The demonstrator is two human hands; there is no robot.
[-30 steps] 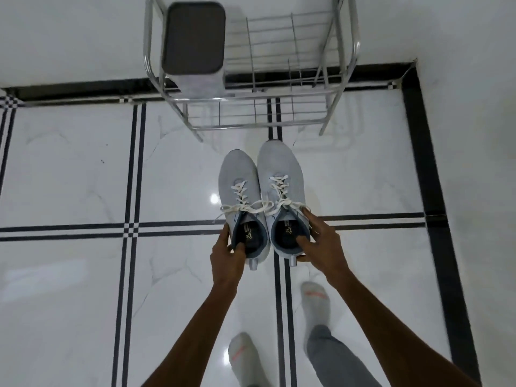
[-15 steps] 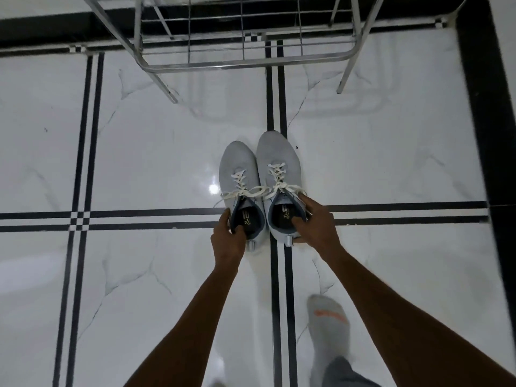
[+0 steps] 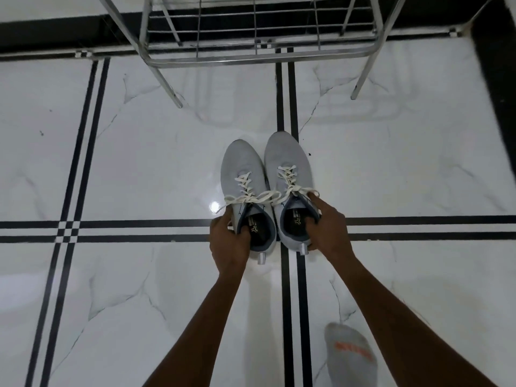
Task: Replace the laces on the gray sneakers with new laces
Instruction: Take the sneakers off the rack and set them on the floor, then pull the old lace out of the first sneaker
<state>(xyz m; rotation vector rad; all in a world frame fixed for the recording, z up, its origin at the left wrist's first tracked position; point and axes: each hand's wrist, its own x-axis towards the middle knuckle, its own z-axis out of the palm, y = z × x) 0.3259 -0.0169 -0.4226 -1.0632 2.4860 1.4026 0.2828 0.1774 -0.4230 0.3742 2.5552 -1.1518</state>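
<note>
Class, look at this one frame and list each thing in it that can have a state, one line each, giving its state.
left sneaker: laced, bow tied, held at the collar.
right sneaker: laced, bow tied, held at the collar.
left hand: closed on the left sneaker.
right hand: closed on the right sneaker.
metal rack: standing upright; its visible lower shelf is bare.
sock: worn on a foot, on the floor.

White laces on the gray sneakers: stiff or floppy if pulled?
Probably floppy: the white laces droop in loose loops across both gray sneakers. They look flat, so likely to grip rather than slip. Bows appear tied; pulling an end should undo them.
</note>
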